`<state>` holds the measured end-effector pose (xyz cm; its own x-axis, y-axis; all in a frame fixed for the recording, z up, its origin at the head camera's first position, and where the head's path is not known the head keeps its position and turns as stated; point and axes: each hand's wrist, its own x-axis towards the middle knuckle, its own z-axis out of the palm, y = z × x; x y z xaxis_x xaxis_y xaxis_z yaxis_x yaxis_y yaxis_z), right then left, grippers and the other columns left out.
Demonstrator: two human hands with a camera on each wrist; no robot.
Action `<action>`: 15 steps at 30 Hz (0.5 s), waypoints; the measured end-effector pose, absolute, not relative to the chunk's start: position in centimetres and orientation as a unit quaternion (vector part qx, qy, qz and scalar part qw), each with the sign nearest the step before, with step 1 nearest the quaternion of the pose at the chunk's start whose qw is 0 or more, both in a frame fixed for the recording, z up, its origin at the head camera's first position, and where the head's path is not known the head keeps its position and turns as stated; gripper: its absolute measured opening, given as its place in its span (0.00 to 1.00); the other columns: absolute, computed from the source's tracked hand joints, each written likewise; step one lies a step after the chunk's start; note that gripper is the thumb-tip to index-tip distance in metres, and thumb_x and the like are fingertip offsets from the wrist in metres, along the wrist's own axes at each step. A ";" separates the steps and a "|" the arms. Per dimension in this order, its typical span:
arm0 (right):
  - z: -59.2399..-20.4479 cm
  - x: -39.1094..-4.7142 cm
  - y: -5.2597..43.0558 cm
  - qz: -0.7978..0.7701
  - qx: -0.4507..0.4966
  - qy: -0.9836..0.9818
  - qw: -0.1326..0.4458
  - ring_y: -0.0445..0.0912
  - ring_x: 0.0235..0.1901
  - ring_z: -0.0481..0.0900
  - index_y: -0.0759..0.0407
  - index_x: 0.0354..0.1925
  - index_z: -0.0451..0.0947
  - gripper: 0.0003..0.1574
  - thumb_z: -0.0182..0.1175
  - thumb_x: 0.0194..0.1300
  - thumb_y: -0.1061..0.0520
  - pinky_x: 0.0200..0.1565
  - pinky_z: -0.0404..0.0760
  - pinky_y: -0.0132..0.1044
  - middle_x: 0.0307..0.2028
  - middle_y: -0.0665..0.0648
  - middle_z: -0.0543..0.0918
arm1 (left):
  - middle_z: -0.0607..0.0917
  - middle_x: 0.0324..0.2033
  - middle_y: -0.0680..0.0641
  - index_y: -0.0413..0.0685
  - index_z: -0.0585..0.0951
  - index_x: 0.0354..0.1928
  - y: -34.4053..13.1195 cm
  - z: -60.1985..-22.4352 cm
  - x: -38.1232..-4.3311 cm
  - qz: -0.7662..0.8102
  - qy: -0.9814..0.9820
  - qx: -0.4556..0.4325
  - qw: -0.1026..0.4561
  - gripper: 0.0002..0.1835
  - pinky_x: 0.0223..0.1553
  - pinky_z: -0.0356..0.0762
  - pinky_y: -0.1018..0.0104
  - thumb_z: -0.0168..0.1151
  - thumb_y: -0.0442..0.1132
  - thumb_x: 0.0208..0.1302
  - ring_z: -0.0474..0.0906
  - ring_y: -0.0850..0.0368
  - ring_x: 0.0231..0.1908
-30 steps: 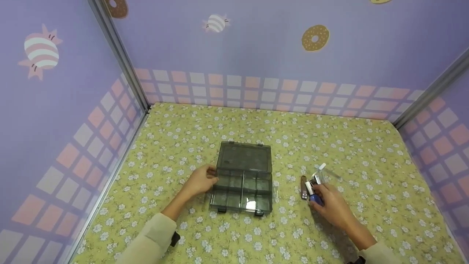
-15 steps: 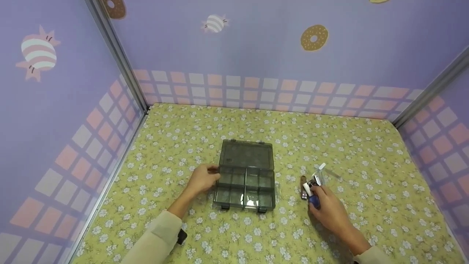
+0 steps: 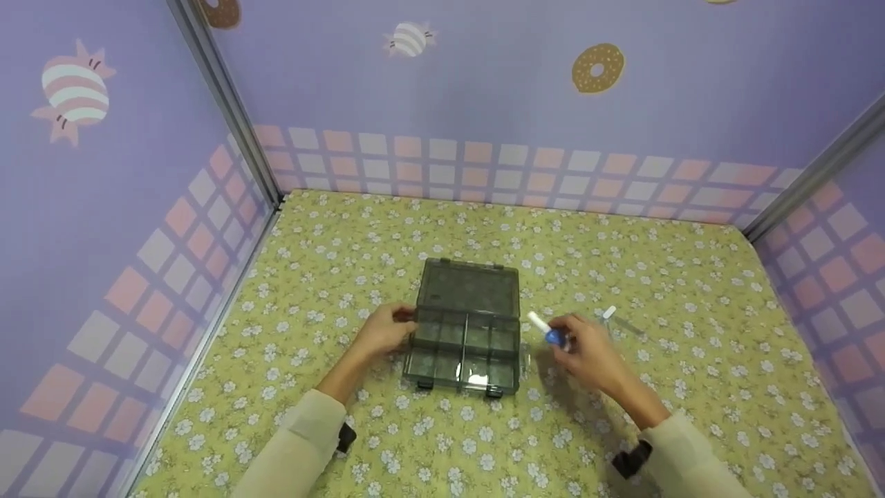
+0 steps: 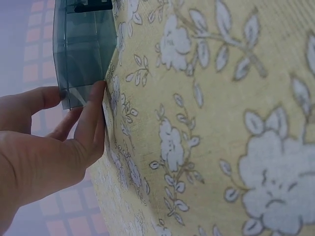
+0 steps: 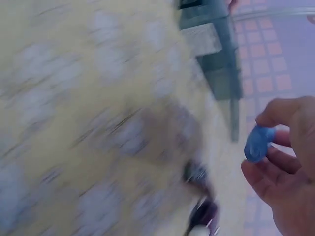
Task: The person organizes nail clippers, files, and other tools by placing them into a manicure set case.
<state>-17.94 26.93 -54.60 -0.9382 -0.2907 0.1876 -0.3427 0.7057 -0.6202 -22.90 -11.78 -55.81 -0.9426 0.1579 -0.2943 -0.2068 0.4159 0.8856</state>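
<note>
A smoky, see-through divided box (image 3: 440, 335) lies with its lid (image 3: 470, 287) folded back, and its compartments look bare. My left hand (image 3: 384, 330) holds the box's left side; in the left wrist view the thumb and fingers (image 4: 91, 105) pinch its corner. To the right of the box, my right hand (image 3: 591, 349) pinches a small blue bottle (image 3: 555, 337) with a long white cap, like nail polish. The cap points toward the box. In the right wrist view the bottle's rounded blue end (image 5: 257, 145) shows between thumb and fingers.
A clear item with a white cap (image 3: 609, 312) lies beyond my right hand. Blurred dark reddish items (image 5: 204, 211) on the cloth show in the right wrist view, hidden by the hand in the head view. Patterned walls enclose the flowered tabletop (image 3: 346, 242) at the back and sides.
My right hand has picked up the blue bottle from among the small items and moved left toward the box. The box has shifted slightly right and away, with my left hand still on it.
</note>
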 end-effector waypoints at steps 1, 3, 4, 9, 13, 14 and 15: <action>-54.4 -18.5 26.3 0.350 0.185 -0.918 0.036 0.46 0.41 0.84 0.62 0.54 0.83 0.20 0.72 0.64 0.67 0.41 0.86 0.44 0.44 0.54 0.85 | 0.81 0.61 0.40 0.40 0.77 0.70 -11.8 -55.8 -22.9 0.541 0.824 -0.014 0.169 0.24 0.57 0.80 0.49 0.61 0.36 0.76 0.79 0.44 0.59; -54.1 -19.5 24.8 0.362 0.212 -0.907 0.036 0.48 0.42 0.85 0.63 0.53 0.84 0.19 0.72 0.64 0.68 0.44 0.87 0.45 0.44 0.55 0.85 | 0.81 0.62 0.40 0.40 0.76 0.71 -11.8 -55.8 -23.0 0.545 0.820 -0.016 0.171 0.24 0.57 0.79 0.49 0.60 0.36 0.76 0.79 0.44 0.60; -54.0 -19.9 24.1 0.365 0.222 -0.904 0.033 0.48 0.42 0.85 0.63 0.53 0.84 0.19 0.72 0.64 0.67 0.44 0.87 0.44 0.45 0.54 0.85 | 0.81 0.62 0.40 0.41 0.76 0.71 -11.8 -55.8 -23.0 0.548 0.819 -0.016 0.173 0.24 0.57 0.79 0.49 0.60 0.36 0.77 0.79 0.44 0.60; -54.2 -21.6 20.3 0.371 0.256 -0.892 0.022 0.46 0.42 0.85 0.64 0.53 0.84 0.19 0.72 0.62 0.67 0.45 0.87 0.40 0.44 0.54 0.84 | 0.80 0.63 0.40 0.41 0.75 0.73 -11.9 -55.9 -22.9 0.553 0.813 -0.013 0.184 0.25 0.56 0.79 0.49 0.60 0.36 0.78 0.78 0.45 0.60; -54.4 -22.6 17.4 0.360 0.286 -0.888 0.033 0.47 0.43 0.84 0.63 0.53 0.85 0.18 0.73 0.64 0.65 0.46 0.87 0.41 0.45 0.55 0.83 | 0.79 0.64 0.39 0.39 0.73 0.74 -12.1 -55.9 -22.9 0.556 0.809 -0.002 0.189 0.25 0.56 0.79 0.49 0.59 0.35 0.78 0.78 0.44 0.61; -54.5 -22.8 16.7 0.354 0.293 -0.887 0.037 0.48 0.43 0.84 0.63 0.53 0.85 0.18 0.73 0.65 0.64 0.46 0.87 0.42 0.45 0.56 0.84 | 0.79 0.64 0.39 0.38 0.72 0.74 -12.1 -55.8 -22.9 0.557 0.808 0.003 0.191 0.25 0.57 0.79 0.48 0.58 0.35 0.79 0.78 0.44 0.61; -54.5 -23.0 16.1 0.348 0.300 -0.887 0.039 0.49 0.44 0.84 0.63 0.53 0.85 0.17 0.73 0.66 0.64 0.46 0.87 0.44 0.46 0.56 0.84 | 0.78 0.65 0.39 0.38 0.72 0.74 -12.1 -55.8 -22.9 0.558 0.807 0.007 0.194 0.26 0.57 0.79 0.48 0.58 0.34 0.79 0.77 0.43 0.61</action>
<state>-23.00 16.07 -54.47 -0.8166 -0.5056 0.2785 -0.5599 0.5767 -0.5948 -22.87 -12.15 -55.79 -0.9248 0.2269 -0.3055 -0.2058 0.3770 0.9031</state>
